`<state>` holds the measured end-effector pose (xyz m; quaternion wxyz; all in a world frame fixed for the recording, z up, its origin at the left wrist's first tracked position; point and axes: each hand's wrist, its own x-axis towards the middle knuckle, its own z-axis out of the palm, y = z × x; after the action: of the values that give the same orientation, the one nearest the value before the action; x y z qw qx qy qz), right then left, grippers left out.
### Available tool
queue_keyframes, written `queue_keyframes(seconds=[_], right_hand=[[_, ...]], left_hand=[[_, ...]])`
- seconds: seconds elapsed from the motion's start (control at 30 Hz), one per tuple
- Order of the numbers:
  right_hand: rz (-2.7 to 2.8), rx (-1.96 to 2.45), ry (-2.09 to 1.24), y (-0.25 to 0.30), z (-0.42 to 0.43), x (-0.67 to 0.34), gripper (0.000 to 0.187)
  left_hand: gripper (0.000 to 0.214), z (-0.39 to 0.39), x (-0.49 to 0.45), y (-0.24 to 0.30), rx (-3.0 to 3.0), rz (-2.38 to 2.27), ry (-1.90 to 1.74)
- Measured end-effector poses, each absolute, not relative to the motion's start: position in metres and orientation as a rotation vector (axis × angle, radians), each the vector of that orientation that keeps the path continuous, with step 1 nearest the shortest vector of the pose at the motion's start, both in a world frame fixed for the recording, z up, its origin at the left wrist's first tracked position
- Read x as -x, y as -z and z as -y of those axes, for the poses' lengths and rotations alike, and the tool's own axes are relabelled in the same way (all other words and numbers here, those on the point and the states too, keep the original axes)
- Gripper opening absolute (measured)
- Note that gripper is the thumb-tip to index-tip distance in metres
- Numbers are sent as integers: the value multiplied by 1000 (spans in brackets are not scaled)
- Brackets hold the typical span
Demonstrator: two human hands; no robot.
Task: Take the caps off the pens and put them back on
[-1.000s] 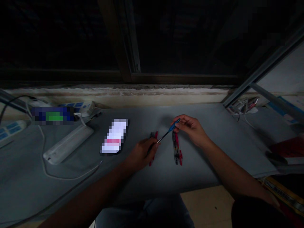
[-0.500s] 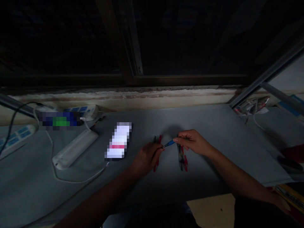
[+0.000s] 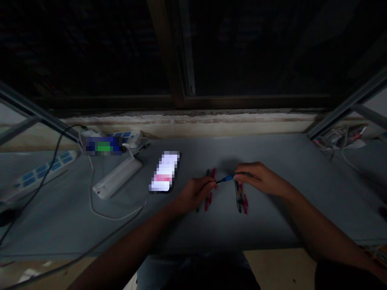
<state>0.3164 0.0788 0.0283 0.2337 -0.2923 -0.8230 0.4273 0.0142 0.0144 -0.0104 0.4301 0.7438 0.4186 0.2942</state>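
Two bare hands hover low over a grey-covered table (image 3: 272,189), just beyond the person's denim-clad lap (image 3: 193,270). Between them, held level in the air, runs a slim blue-handled screwdriver (image 3: 226,179). The right hand (image 3: 258,177) pinches its blue handle, thumb and fingers (image 3: 243,171) closed around it. The left hand (image 3: 195,195) has its curled fingers (image 3: 210,184) closed on the thin dark shaft, though the grip is shadowy. Under each hand lies a red-and-black item, too dim to identify: one (image 3: 209,197) beneath the left, another (image 3: 241,198) beneath the right. Farther left sit a pixelated, glowing phone (image 3: 165,171), a white plastic bar (image 3: 117,177) with a white cable (image 3: 102,215), and a blue-switched power strip (image 3: 45,173). A second strip (image 3: 128,138) lies against the stained windowsill (image 3: 187,125), below a dark window frame (image 3: 178,52).
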Motion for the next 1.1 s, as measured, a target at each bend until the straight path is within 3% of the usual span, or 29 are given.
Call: queue_keyframes(seconds=[0.4, 0.63, 0.73, 0.8, 0.9, 1.0, 1.1], right_hand=[[2355, 685, -987, -36, -78, -316, 45], [2320, 863, -1168, -27, -79, -314, 69], [2204, 883, -1158, -24, -82, -311, 42], [2155, 882, -1155, -23, -84, -308, 51], [2160, 893, -1170, -22, -86, -305, 40], [2180, 906, -1177, -23, -87, -304, 53], [2163, 872, -1151, -24, -87, -302, 39]], left_hand=[[66, -15, -10, -6, -1748, -986, -650], [48, -17, -9, -9, -1855, -1093, -725], [46, -21, -7, -6, -1891, -1146, -754], [46, -23, -6, -4, -1912, -1164, -756], [45, -25, -4, -3, -1944, -1169, -749], [44, -25, -3, -4, -1970, -1178, -752], [43, -25, -2, -5, -1976, -1217, -766]])
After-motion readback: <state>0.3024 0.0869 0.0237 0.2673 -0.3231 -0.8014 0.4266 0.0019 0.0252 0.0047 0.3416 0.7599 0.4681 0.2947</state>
